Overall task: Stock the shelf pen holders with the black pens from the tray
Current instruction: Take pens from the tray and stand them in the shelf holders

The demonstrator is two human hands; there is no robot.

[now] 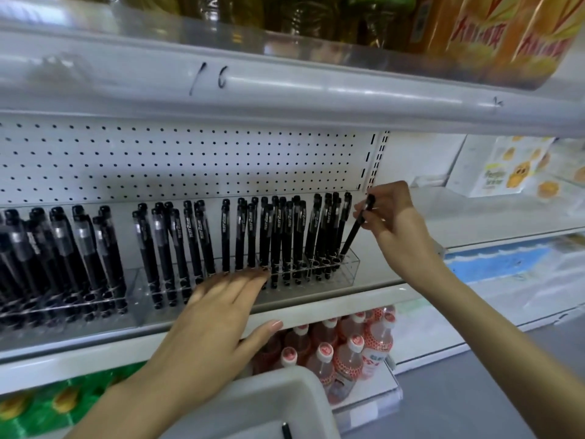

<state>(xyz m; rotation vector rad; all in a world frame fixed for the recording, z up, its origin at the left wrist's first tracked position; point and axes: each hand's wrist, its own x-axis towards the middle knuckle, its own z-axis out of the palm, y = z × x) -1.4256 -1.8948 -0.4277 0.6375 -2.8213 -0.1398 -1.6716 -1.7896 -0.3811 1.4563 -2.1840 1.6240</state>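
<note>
A clear pen holder (349,269) on the white shelf holds several upright black pens (281,239). My right hand (397,223) pinches the cap end of one black pen (356,228), tilted, with its tip down in the holder's right end. My left hand (218,315) lies flat with spread fingers against the holder's front and the shelf lip. A second clear holder (66,307) at the left is packed with black pens. The white tray (278,403) sits at the bottom centre, with one black pen (286,430) showing inside.
A white pegboard back panel (190,160) rises behind the pens. The shelf above (285,90) overhangs, carrying bottles and orange cartons (506,36). Below the pen shelf stand pink drink bottles (348,353) and green packages (57,403). Boxes sit on the right-hand shelf (519,166).
</note>
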